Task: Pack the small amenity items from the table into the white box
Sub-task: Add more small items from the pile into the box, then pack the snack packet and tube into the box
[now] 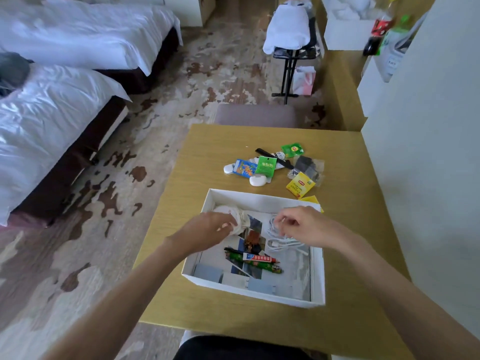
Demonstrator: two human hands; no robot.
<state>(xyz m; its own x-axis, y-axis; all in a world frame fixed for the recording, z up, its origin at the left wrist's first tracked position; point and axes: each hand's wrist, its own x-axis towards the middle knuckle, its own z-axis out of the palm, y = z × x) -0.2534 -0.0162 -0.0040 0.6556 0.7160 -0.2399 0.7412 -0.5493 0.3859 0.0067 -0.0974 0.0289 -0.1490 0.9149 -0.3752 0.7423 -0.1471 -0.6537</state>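
Note:
The white box [318, 276] sits open on the wooden table [197, 162]. Inside lie a toothpaste tube [257, 258], a green packet [262, 266], a dark brown item [253, 241] and a coiled white cable [283, 241]. My left hand [207, 231] holds a white rolled cloth [241, 219] in the box's far left corner. My right hand [298, 224] pinches the white cable above the box's right side. Beyond the box lie several loose items: green tea sachets [266, 166], a yellow tea packet [300, 184], a black comb [262, 153], a white soap [258, 181] and a colourful sachet [245, 167].
A wall [428, 152] runs along the table's right side. A brown chair seat [257, 115] stands at the table's far edge. Two beds [52, 113] are on the left across patterned carpet. A luggage stand with white laundry [288, 29] is at the back.

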